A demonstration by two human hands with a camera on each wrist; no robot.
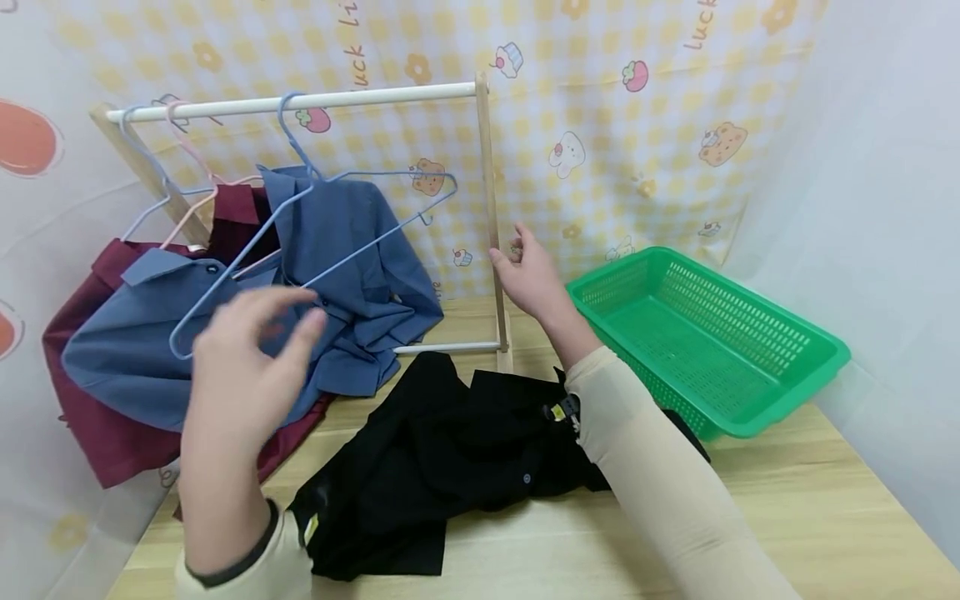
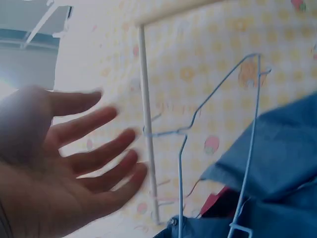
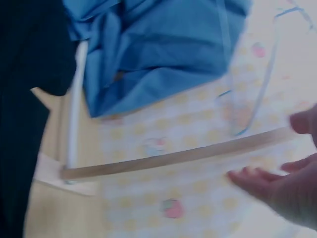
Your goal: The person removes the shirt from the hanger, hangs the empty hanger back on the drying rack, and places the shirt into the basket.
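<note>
Left hand (image 1: 243, 371): fingers spread, empty, before rack (image 1: 390, 96) | Right hand (image 1: 531, 275): fingers loosely bent, beside rack, contact can't tell | blue hanger (image 1: 303, 157): bare, hooked over rack, so needs no grip | black shirt (image 1: 450, 458): on worktop (image 1: 570, 542) before rack, air above open | green basket (image 1: 765, 304): right of rack, likely limits sideways room

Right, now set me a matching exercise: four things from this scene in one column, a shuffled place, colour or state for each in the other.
Things:
1. Basket
2. Black garment
3. Front hanger
4. Rail

Descriptions:
A. Blue, with no clothing on it
B. White, along the top of the rack
C. Green, with holes in its sides
D. Lying rumpled on the table

Pairs: 1-C, 2-D, 3-A, 4-B
</note>
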